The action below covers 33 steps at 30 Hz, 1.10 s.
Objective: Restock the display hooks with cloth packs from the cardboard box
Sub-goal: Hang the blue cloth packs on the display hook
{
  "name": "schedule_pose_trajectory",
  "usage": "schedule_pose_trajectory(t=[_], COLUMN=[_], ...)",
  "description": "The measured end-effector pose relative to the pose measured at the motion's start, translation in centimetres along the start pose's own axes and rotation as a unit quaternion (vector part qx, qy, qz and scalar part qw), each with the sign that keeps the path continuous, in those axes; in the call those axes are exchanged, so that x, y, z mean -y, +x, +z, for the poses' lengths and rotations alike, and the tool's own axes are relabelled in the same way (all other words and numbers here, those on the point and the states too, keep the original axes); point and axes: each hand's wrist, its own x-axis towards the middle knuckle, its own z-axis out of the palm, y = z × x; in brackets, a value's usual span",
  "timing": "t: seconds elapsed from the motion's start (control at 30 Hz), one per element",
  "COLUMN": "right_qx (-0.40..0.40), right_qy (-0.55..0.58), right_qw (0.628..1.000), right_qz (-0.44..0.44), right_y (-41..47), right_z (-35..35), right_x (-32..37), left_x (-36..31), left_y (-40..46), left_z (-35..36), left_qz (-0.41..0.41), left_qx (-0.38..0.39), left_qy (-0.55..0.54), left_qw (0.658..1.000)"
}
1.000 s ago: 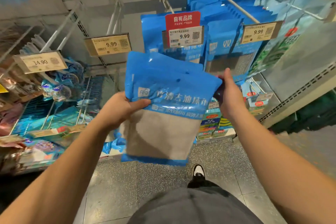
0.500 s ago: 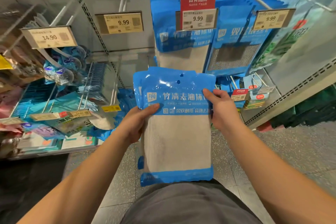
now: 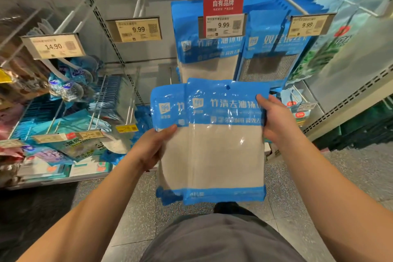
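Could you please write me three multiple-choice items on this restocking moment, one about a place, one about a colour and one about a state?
1. Where does the red sign sit?
A. Above a 9.99 price tag
B. On the floor
C. On the 14.90 tag

2. What colour is the top band of the front cloth pack?
A. Green
B. Blue
C. Yellow

3. How are the held packs supported?
A. Hanging on a hook
B. Lying on the floor
C. Gripped by both hands

Answers: 1 A, the sign tops the middle 9.99 tag. 2 B, its header is blue. 3 C, the left hand and right hand grip the sides.
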Motion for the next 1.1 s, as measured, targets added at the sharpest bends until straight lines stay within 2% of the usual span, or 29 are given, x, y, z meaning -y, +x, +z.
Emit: schedule_pose_trajectory(t=[0.13, 0.3, 0.37, 0.47, 0.63, 0.77, 0.83, 1.0, 1.1], right_qx=[-0.011, 0.008, 0.016, 0.027, 0.061, 0.125, 0.155, 0.19, 0.199], right_qy=[-0.044, -0.093, -0.091, -0.089, -0.1, -0.087, -0.081, -0.073, -0.088], right_qw=[0.996, 0.99, 0.99, 0.99, 0.986, 0.981, 0.978, 0.973, 0.97], right_qz=[-0.071, -0.103, -0.104, -0.105, -0.117, -0.117, -0.113, -0.108, -0.111], right_y=[1.2, 3.1, 4.0, 5.0, 6.3, 6.8, 6.9, 7.7, 7.8], right_z=[-2.6, -4.4, -4.7, -5.0, -3.3, -0.4, 1.1, 3.3, 3.9], right_x=[2.7, 4.8, 5.2, 5.8, 6.5, 7.6, 8.4, 9.7, 10.0], left_x=[-2.6, -5.1, -6.1, -7.8, -10.0, -12.2, -13.5, -16.5, -17.5], left_y=[-0.5, -1.5, -1.7, -2.2, -2.5, -2.5, -2.1, -0.1, 0.8], left_z=[-3.1, -4.4, -4.4, -3.6, 0.6, 5.6, 7.8, 11.3, 12.5], left_qz=[0.05, 0.085, 0.087, 0.093, 0.127, 0.163, 0.177, 0.208, 0.201], left_qx=[-0.03, -0.017, -0.033, -0.016, 0.046, 0.045, 0.038, 0.034, 0.01], left_qy=[0.065, 0.175, 0.234, 0.33, 0.521, 0.72, 0.767, 0.822, 0.83], left_qw=[0.996, 0.981, 0.968, 0.939, 0.843, 0.673, 0.616, 0.529, 0.521])
